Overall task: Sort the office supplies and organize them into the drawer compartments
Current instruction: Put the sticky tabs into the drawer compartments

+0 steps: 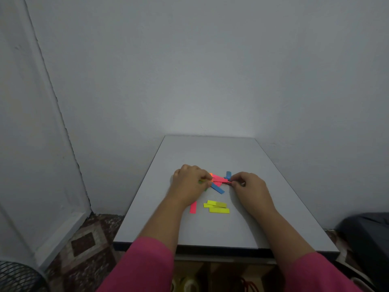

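Lying on a grey table [210, 157], coloured paper strips are sitting in a loose pile between both hands. Left hand [189, 182] is pinching the left end of the pile with curled fingers; right hand [249, 186] is pinching the right end of a pink strip [220, 179]. Blue strip [217, 188] is poking out nearer. 3 yellow strips [217, 207] are lying grouped nearer still, with 1 more pink strip [193, 207] just left of them.

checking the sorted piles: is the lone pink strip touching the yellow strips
Apart. The head view shows bare tabletop between the pink strip by the left forearm and the yellow strips.
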A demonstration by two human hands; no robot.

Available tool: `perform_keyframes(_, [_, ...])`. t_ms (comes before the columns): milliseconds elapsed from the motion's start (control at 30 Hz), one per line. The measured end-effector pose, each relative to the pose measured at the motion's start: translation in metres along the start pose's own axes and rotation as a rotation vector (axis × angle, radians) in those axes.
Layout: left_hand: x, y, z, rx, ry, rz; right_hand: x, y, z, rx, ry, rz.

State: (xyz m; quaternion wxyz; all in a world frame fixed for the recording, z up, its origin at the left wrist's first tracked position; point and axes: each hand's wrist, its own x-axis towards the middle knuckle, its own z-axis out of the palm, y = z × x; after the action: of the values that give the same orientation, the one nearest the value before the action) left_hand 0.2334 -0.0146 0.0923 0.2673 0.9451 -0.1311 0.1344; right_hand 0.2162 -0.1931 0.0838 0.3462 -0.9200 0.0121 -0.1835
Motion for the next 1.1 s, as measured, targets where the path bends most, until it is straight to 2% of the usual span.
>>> perform_keyframes(133, [-0.002, -0.003, -0.001, -0.337, 0.102, -0.131, 0.000, 0.000, -0.002, 0.163, 0.055, 0.028])
perform_keyframes(200, [-0.001, -0.007, 0.000, -0.410, 0.141, -0.153, -0.001, 0.000, -0.004, 0.227, 0.064, 0.052])
perform_keyframes(600, [0.006, -0.016, 0.000, -0.494, 0.332, -0.284, -0.001, 0.000, -0.004, 0.319, 0.068, 0.066])
perform_keyframes(667, [0.003, -0.014, -0.005, -0.424, 0.316, -0.334, -0.001, 0.001, -0.004, 0.322, 0.076, 0.075])
perform_keyframes(733, [-0.002, -0.011, -0.011, -0.304, 0.237, -0.350, 0.000, 0.001, -0.004, 0.333, 0.081, 0.076])
perform_keyframes(800, [-0.006, -0.006, -0.012, -0.139, 0.087, -0.304, 0.000, 0.002, -0.003, 0.336, 0.079, 0.072])
perform_keyframes(867, [-0.007, -0.004, -0.011, -0.057, 0.033, -0.249, 0.000, 0.002, -0.004, 0.328, 0.075, 0.068])
perform_keyframes(967, [-0.006, -0.006, -0.010, -0.162, 0.087, -0.268, -0.001, 0.002, -0.004, 0.346, 0.068, 0.069])
perform_keyframes(1100, [-0.005, -0.011, -0.007, -0.463, 0.148, -0.223, 0.000, 0.003, -0.004, 0.357, 0.065, 0.070])
